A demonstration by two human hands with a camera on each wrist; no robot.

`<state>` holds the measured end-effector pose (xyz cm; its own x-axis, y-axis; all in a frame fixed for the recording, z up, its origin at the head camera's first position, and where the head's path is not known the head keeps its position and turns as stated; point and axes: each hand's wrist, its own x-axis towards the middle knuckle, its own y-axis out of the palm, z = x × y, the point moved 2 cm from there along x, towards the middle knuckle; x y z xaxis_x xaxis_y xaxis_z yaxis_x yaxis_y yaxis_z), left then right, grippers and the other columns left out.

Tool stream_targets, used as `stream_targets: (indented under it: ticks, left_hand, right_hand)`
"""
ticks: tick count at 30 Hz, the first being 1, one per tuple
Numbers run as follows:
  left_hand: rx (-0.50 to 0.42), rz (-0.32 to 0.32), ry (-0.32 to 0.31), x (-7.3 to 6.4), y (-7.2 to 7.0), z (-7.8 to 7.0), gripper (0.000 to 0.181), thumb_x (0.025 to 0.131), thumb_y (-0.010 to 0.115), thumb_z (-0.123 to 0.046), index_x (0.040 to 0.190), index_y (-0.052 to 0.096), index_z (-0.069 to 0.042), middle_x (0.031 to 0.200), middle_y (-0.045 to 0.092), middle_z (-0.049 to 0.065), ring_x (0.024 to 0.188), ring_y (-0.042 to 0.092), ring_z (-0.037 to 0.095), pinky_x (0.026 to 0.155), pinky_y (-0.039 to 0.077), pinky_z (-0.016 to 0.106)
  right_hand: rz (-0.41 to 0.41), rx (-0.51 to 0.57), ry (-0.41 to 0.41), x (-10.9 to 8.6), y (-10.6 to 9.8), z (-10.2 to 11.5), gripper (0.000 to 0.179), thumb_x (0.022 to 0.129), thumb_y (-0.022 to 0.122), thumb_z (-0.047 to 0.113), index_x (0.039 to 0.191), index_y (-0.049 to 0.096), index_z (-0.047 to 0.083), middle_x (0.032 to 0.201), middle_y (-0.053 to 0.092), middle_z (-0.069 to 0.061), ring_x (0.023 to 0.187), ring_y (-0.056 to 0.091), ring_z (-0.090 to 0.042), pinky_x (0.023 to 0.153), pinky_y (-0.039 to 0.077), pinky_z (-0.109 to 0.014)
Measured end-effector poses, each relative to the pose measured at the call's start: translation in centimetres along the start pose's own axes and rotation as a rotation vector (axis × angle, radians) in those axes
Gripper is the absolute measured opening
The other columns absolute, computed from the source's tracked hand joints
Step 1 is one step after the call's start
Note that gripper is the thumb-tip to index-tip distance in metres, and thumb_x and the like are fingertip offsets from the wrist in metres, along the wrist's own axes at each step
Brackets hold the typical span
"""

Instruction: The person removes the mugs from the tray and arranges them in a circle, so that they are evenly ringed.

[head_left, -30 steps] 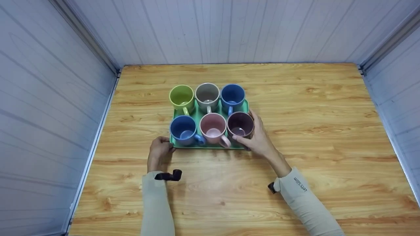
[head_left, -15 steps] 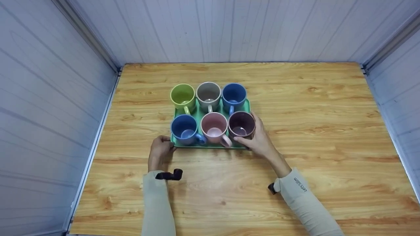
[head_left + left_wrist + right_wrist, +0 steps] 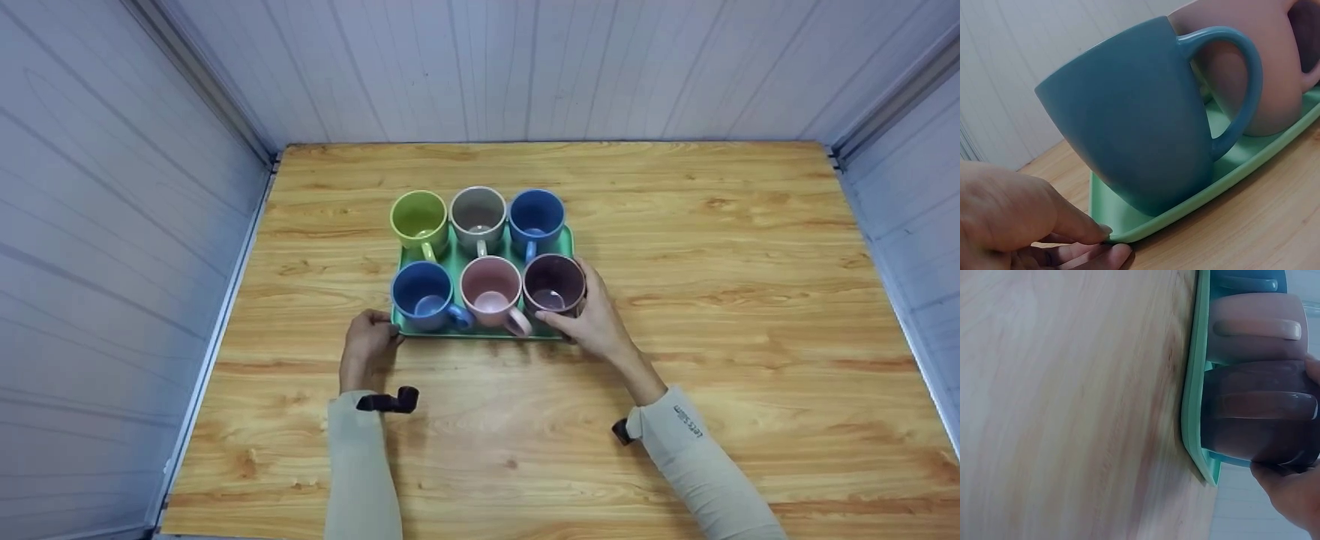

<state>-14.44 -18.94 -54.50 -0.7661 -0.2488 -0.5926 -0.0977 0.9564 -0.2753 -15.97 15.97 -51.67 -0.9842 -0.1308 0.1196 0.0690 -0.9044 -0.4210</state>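
A green tray [image 3: 455, 264] bears several mugs in two rows. My left hand [image 3: 367, 337] pinches the tray's near left corner between thumb and fingers, as the left wrist view shows close up. Just beside it stands a blue mug [image 3: 1134, 112], upright with its handle toward the front right. A pink mug [image 3: 490, 289] is in the middle of the front row. At the right end, my right hand [image 3: 592, 319] grips a dark purple mug [image 3: 1258, 408] round its body, thumb on the near side. That mug's handle shows in the right wrist view.
Along the back row stand a yellow-green mug [image 3: 417, 216], a grey mug [image 3: 478, 212] and a second blue mug [image 3: 536, 213], handles toward me. The wooden table [image 3: 712, 300] is bordered by pale panel walls [image 3: 495, 67] at the back and both sides.
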Motion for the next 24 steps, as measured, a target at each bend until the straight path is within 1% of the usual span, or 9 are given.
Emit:
stream_targets:
  ticks: [5, 12, 18, 21, 24]
  left_hand:
    - [-0.019, 0.011, -0.022, 0.0, 0.0, 0.0, 0.025, 0.094, 0.047, -0.001, 0.118, 0.049, 0.002, 0.114, 0.05, 0.014, 0.098, 0.055, 0.021, 0.087, 0.05, 0.031]
    - [-0.019, 0.017, -0.026, 0.1, -0.1, -0.3, 0.026, 0.093, 0.047, 0.0, 0.119, 0.048, 0.004, 0.112, 0.05, 0.014, 0.094, 0.057, 0.019, 0.085, 0.051, 0.03]
    - [-0.024, 0.03, -0.032, 0.2, -0.2, -0.4, 0.029, 0.093, 0.047, 0.001, 0.122, 0.046, 0.005, 0.113, 0.05, 0.015, 0.093, 0.058, 0.019, 0.086, 0.051, 0.03]
    - [-0.016, 0.035, -0.034, 0.2, -0.2, -0.4, 0.03, 0.094, 0.047, 0.001, 0.123, 0.046, 0.005, 0.115, 0.05, 0.016, 0.094, 0.058, 0.019, 0.087, 0.051, 0.03]
    - [-0.015, 0.036, -0.038, 0.2, -0.1, -0.3, 0.03, 0.094, 0.047, 0.0, 0.123, 0.046, 0.005, 0.115, 0.05, 0.016, 0.095, 0.058, 0.02, 0.087, 0.051, 0.03]
  right_hand:
    - [-0.016, -0.008, -0.01, -0.1, 0.0, -0.1, 0.102, 0.066, 0.087, 0.035, 0.146, 0.03, 0.008, 0.142, 0.043, -0.011, 0.129, 0.043, -0.024, 0.109, 0.033, -0.046]
    - [-0.038, -0.008, -0.014, -0.5, -0.3, 0.0, 0.099, 0.066, 0.086, 0.038, 0.145, 0.034, 0.008, 0.141, 0.046, -0.009, 0.128, 0.045, -0.022, 0.107, 0.037, -0.046]
    - [-0.058, -0.025, -0.044, -0.4, -1.1, 0.7, 0.098, 0.066, 0.087, 0.037, 0.143, 0.037, 0.005, 0.139, 0.048, -0.009, 0.127, 0.046, -0.022, 0.107, 0.036, -0.044]
    - [-0.064, -0.028, -0.044, -0.3, -1.7, 1.1, 0.097, 0.065, 0.087, 0.038, 0.143, 0.038, 0.007, 0.139, 0.048, -0.007, 0.127, 0.046, -0.021, 0.107, 0.036, -0.044]
    - [-0.071, -0.006, -0.041, -0.3, -2.2, 1.4, 0.096, 0.065, 0.088, 0.036, 0.143, 0.038, 0.007, 0.138, 0.049, -0.007, 0.126, 0.047, -0.021, 0.107, 0.036, -0.045]
